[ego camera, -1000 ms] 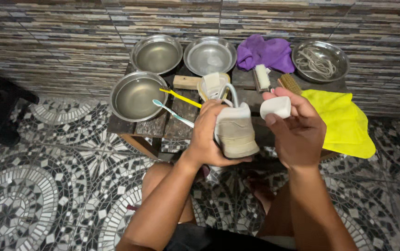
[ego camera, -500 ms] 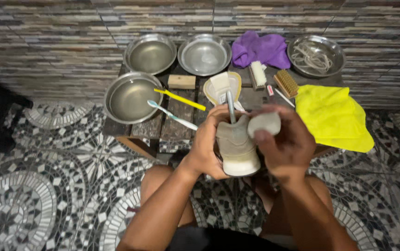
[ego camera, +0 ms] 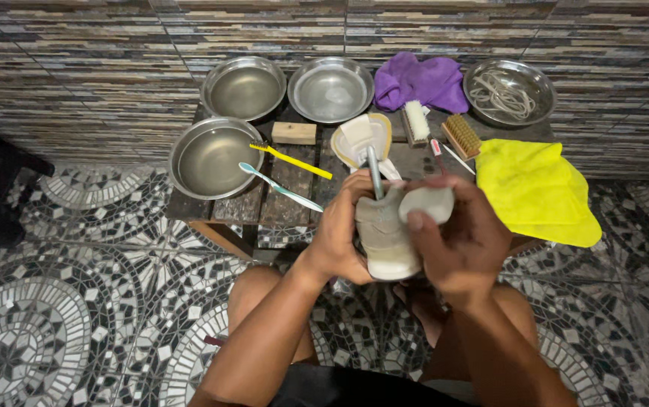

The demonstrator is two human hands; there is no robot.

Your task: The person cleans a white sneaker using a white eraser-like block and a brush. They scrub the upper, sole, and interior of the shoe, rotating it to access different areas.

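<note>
Since 0.5 s ago: right hand swung pale sponge onto shoe's side | left hand grip wrapped holding beige shoe, frame centre, below counter | advice: steady shoe, rub short strokes.

The light is soft and even, and a bit dim. It seems to come from above. The three metal bowls shine with pale, smooth patches, most on the middle bowl. The yellow cloth and purple cloth look bright and clear. A dark shadow sits under the small wooden table and at the far left edge. The picture is mostly sharp. The right hand looks a little soft. The wall lines bend near the edges, so the view is curved like a fish eye. The corners are darker.
</note>
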